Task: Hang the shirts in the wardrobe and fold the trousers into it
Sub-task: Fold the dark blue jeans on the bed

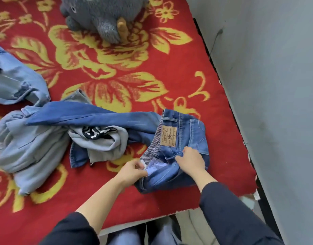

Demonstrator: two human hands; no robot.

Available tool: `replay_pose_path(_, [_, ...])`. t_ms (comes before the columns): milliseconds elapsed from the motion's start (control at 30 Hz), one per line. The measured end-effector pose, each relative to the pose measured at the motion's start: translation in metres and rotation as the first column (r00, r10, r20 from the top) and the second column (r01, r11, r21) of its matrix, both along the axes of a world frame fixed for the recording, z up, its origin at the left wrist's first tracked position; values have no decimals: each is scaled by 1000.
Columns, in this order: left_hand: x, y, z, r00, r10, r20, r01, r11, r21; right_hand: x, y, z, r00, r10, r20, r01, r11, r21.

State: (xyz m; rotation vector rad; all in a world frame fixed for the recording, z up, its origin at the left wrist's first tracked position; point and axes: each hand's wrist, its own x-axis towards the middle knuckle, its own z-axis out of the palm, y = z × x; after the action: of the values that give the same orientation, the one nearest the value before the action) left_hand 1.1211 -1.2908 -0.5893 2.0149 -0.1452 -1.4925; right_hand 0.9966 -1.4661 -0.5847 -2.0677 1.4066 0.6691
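Dark blue jeans lie on the bed, waist end near me with a tan leather label showing, one leg stretched out to the left. My left hand pinches the open waistband at the fly. My right hand grips the waistband fabric just right of it. A grey garment with black-and-white print lies crumpled under the jeans leg. Light blue jeans are heaped at the left, and another pale denim piece lies further back left.
The bed is covered by a red blanket with yellow flowers. A grey plush toy sits at the far side. A grey wall runs along the bed's right edge. The blanket's near edge is by my knees.
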Motion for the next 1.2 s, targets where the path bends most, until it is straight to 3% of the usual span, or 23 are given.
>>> replay_pose_path(100, [-17,-5,-7,975,161,150,-179,977,116,-31,-28,12,987,-149,-62,158,972,176])
replay_pose_path(167, [-38,-13,-6,990,135,48,-139,987,84,-54,-47,32,950,49,-307,73,924,375])
replay_pose_path(233, [-58,-19,-5,996,-31,-87,31,1000,-4,-66,-67,47,841,296,-454,-63,886,459])
replay_pose_path(300, [-70,-20,-6,970,-230,-83,223,970,-93,-63,-89,47,919,205,-337,-105,950,293])
replay_pose_path(367, [-75,-22,-7,939,-343,-15,338,931,-137,-42,-102,43,999,39,-17,-38,999,15])
replay_pose_path(433, [-78,-23,-7,917,-399,6,393,900,-186,-9,-100,38,968,99,232,-88,994,-56])
replay_pose_path(500, [-80,-22,-3,891,-453,-12,439,869,-228,24,-83,36,904,357,235,-350,934,-72])
replay_pose_path(567, [-77,-21,5,872,-485,-64,461,859,-221,42,-68,23,819,572,45,-564,817,-120])
replay_pose_path(600, [-74,-17,7,869,-487,-82,468,865,-182,44,-64,14,785,616,-65,-619,774,-136])
replay_pose_path(667, [-63,-3,7,896,-443,-25,441,896,-47,44,-66,13,783,581,-223,-615,776,-136])
replay_pose_path(800, [-36,33,2,890,-301,343,148,902,407,38,-83,31,778,543,-317,-607,779,-156])
replay_pose_path(867, [-18,38,8,878,-282,388,36,845,533,40,-95,47,873,410,-265,-465,864,-194])
replay_pose_path(933, [3,32,22,931,-179,318,-38,819,573,50,-107,64,980,156,-124,-174,974,-148])
replay_pose_path(1000, [31,15,40,956,241,166,-289,862,417,70,-118,87,988,-152,40,150,988,41])
replay_pose_path(1033, [47,4,51,882,469,49,-459,830,316,82,-123,97,928,-350,125,320,924,211])
replay_pose_path(1100, [92,-27,85,752,654,-84,-651,756,61,110,-138,124,679,-667,307,474,717,510])
replay_pose_path(1133, [117,-45,108,727,679,-103,-687,718,-110,127,-149,141,531,-738,417,464,665,585])
replay_pose_path(1200, [168,-81,168,646,753,-127,-711,532,-460,159,-171,178,267,-724,636,386,685,618])
